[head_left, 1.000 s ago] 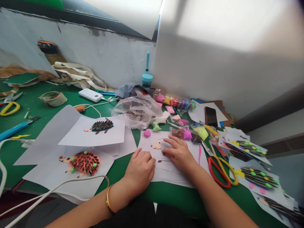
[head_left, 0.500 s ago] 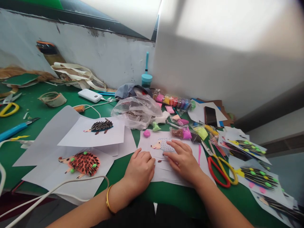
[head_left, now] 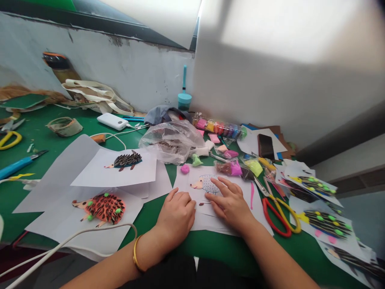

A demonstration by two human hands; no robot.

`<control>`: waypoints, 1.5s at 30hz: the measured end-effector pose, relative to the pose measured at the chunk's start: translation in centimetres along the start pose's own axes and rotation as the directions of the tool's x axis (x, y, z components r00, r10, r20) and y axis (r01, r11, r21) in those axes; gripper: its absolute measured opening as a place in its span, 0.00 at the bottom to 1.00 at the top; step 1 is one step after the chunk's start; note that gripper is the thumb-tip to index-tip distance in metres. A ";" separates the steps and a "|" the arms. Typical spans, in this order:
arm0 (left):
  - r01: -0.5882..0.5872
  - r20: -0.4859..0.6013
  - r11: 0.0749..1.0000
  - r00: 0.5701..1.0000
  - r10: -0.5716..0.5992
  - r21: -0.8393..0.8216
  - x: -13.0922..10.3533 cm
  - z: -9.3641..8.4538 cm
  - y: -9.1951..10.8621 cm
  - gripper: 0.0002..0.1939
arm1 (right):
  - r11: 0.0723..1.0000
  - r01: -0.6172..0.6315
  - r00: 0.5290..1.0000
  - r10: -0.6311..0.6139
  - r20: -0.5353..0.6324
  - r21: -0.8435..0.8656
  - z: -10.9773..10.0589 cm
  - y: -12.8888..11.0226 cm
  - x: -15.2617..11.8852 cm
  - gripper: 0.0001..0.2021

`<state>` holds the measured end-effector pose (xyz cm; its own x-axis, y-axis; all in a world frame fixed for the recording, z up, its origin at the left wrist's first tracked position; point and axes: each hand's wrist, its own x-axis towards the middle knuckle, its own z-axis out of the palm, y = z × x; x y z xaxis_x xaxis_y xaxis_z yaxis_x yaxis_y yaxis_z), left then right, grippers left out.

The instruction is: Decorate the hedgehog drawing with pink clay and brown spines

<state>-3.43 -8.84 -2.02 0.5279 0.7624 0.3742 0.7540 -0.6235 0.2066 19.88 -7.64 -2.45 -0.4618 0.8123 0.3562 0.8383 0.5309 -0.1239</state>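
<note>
Two hands [head_left: 177,212] [head_left: 230,202] at hedgehog drawing [head_left: 207,183], tote bag [head_left: 104,106], its lettering blurred

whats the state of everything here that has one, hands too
Left hand: loosely curled, palm down
Right hand: spread over the paper
Hedgehog drawing: head coloured, visible body only drawn, partly covered
Scissors: handles apart, blades partly open
Plastic bag: crumpled
Phone: screen dark
White power bank: cable attached
Pink clay: unwrapped, rounded lump

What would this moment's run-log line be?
left hand: curled at white paper | right hand: spread over hedgehog drawing | nearby: pink lump, scissors
</note>
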 end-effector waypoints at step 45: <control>0.009 0.030 1.000 1.000 -0.009 -0.011 -0.2 0.0 0.0 0.06 | 0.989 -0.084 0.996 0.086 -0.014 0.119 0.8 0.2 0.1 0.14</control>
<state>-3.57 -8.96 -2.05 0.5329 0.7726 0.3452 0.7542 -0.6186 0.2202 19.80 -7.25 -3.17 -0.3839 0.8517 0.3568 0.8335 0.4859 -0.2629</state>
